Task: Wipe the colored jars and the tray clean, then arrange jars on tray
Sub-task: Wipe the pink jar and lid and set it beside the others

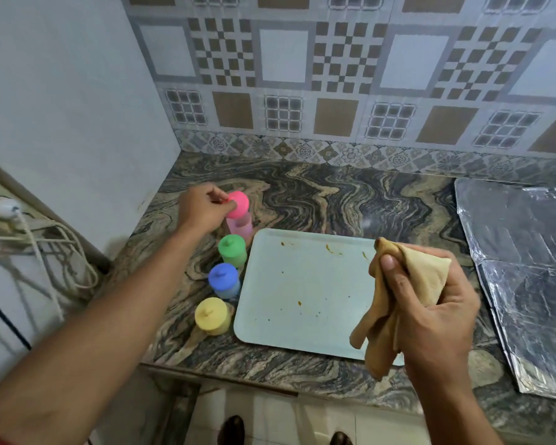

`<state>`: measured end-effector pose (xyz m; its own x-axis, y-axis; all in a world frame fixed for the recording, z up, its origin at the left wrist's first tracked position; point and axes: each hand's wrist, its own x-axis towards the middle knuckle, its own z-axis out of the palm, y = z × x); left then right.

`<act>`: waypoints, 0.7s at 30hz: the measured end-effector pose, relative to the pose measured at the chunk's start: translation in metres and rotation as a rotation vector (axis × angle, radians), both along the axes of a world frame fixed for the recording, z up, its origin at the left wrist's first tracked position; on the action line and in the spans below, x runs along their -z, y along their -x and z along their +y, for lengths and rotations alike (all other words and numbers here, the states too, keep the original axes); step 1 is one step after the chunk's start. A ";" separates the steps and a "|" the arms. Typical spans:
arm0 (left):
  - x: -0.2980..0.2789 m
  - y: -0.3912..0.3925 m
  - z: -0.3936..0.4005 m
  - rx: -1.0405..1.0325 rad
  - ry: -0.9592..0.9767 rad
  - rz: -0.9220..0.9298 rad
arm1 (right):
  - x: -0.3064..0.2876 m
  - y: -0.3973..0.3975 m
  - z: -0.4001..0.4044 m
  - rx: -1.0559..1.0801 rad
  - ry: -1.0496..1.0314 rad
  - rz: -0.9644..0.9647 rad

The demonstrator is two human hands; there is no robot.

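1. Standing at a swirl-patterned grey and tan stone countertop (pixel 334 194), backed by a wall of checkered brown and grey tiles (pixel 334 75).
2. Reaching out with the left hand (pixel 203 208), fingers and thumb pinching the round lid of the pink translucent plastic jar (pixel 238 213), which is sitting at the far end of a row of four jars; possibly lifted slightly off the counter, though blur makes that hard to tell.
3. Holding the right hand (pixel 430 309) up over the near right corner of the tray, fingers and thumb curled tight around a bunched tan cloth (pixel 398 297), its loose ends hanging down below the fist.
4. Lying flat on the counter between the two hands: a pale blue rectangular tray (pixel 302 284) with rounded corners, showing brown-orange smears along its far edge and small specks across its middle.
5. Standing upright just left of the tray, in line behind the pink one: a green-lidded jar (pixel 232 251), a blue-lidded jar (pixel 224 281) and a yellow-lidded jar (pixel 212 316), each close beside its neighbour, the yellow one nearest.
6. Lying at the right end of the counter: sheets of crinkled silver foil (pixel 520 268).
7. Hanging at the far left: white cords and a plug (pixel 5 207) against the wall.
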<state>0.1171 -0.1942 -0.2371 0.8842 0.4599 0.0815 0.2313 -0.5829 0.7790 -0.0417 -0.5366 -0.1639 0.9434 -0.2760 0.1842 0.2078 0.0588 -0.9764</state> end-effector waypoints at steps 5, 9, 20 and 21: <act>0.022 -0.027 0.011 0.030 -0.143 0.156 | 0.001 0.002 0.004 -0.005 -0.007 0.002; 0.035 -0.042 0.010 0.093 -0.189 0.224 | 0.008 0.000 0.003 0.012 0.048 0.042; 0.047 -0.049 0.010 0.100 -0.255 0.341 | 0.015 -0.004 0.003 0.031 0.072 0.086; 0.047 -0.050 0.010 0.101 -0.256 0.344 | 0.015 -0.005 0.004 0.027 0.071 0.085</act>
